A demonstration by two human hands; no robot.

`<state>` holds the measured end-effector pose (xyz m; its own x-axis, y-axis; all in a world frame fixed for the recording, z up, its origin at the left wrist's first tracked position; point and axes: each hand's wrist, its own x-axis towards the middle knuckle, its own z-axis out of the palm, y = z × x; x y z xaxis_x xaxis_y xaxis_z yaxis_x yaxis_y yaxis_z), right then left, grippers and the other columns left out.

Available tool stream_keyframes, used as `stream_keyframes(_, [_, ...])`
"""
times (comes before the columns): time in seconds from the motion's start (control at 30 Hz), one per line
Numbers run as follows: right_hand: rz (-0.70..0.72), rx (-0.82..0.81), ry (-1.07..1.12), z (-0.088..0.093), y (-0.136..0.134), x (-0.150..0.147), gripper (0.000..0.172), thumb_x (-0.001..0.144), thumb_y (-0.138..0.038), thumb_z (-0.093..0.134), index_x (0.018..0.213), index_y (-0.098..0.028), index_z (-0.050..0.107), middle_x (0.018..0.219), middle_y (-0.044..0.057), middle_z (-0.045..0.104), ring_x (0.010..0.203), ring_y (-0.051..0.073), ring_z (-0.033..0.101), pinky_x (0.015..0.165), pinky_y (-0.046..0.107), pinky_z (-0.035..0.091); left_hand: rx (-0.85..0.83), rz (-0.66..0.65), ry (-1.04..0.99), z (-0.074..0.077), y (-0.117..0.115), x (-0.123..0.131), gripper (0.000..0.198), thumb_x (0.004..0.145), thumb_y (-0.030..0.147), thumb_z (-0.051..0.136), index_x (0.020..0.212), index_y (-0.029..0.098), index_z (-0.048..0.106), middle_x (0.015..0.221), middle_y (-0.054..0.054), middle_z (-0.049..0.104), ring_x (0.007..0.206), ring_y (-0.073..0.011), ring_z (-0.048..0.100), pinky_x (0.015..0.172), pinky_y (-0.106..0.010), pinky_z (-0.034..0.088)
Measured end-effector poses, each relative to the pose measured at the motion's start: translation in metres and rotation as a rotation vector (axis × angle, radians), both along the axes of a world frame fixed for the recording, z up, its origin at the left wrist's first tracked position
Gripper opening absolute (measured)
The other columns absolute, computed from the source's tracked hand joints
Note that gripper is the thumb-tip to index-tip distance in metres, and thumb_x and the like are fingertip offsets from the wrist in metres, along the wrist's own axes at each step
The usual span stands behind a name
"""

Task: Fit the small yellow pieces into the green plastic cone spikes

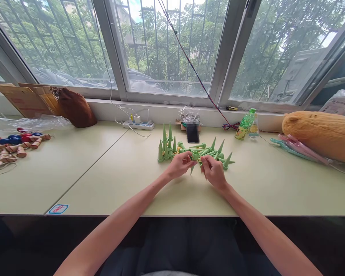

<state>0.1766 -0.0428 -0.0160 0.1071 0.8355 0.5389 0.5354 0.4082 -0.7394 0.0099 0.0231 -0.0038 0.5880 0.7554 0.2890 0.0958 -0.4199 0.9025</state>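
Observation:
A heap of several green cone-shaped plastic spikes (pixel 215 150) lies in the middle of the pale table (pixel 109 180), and a few more spikes (pixel 166 145) stand upright at its left. My left hand (pixel 179 165) is closed on one green spike (pixel 194 156) with an open round cup end, its tip pointing down toward me. My right hand (pixel 213 171) pinches the same spike from the right, fingers curled together. Both hands meet just in front of the heap.
A power strip (pixel 139 124) with white cables, a small dark object (pixel 193 133) and a green drink bottle (pixel 245 125) stand along the window sill. Wooden toys (pixel 14 145) lie far left, beside a brown pouch (pixel 74 108). A tan plush (pixel 319 134) lies at right.

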Motion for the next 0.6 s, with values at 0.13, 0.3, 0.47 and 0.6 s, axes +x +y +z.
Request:
stream_keyframes(0.13, [-0.002,0.011,0.004,0.0008,-0.0002,0.0001,0.034,0.097,-0.046,0.041,0.079,-0.020,0.055,0.052,-0.002,0.055,0.040,0.011,0.048,0.045,0.024,0.040,0.002,-0.031,0.004,0.0042,-0.0033,-0.0009,0.041,0.088,0.057,0.049,0.083,0.017,0.050,0.064,0.002,0.055,0.042,-0.0055,0.047,0.041,-0.019,0.036])
stream_keyframes(0.3, [0.002,0.013,0.005,0.0009,0.0001,0.0001,0.033,0.097,-0.045,0.041,0.079,-0.021,0.054,0.052,-0.003,0.054,0.039,0.011,0.047,0.045,0.024,0.039,-0.024,-0.030,-0.033,0.0056,-0.0033,-0.0003,0.046,0.091,0.059,0.041,0.077,0.016,0.047,0.067,0.001,0.057,0.040,-0.0052,0.050,0.036,-0.016,0.036])
stream_keyframes(0.47, [0.010,0.006,0.003,0.0013,-0.0006,-0.0003,0.033,0.097,-0.045,0.041,0.079,-0.021,0.054,0.052,-0.003,0.054,0.039,0.011,0.047,0.045,0.024,0.039,-0.041,-0.023,-0.053,0.0041,-0.0015,0.0001,0.048,0.091,0.060,0.041,0.074,0.016,0.046,0.066,0.000,0.059,0.040,-0.0067,0.053,0.033,-0.017,0.037])
stream_keyframes(0.6, [0.012,0.006,0.000,0.0014,-0.0008,-0.0003,0.032,0.097,-0.044,0.041,0.079,-0.020,0.054,0.052,-0.003,0.053,0.039,0.011,0.047,0.045,0.024,0.039,-0.043,-0.012,-0.054,0.0045,-0.0020,0.0001,0.049,0.090,0.061,0.041,0.073,0.016,0.045,0.066,0.001,0.059,0.040,-0.0065,0.054,0.033,-0.017,0.038])
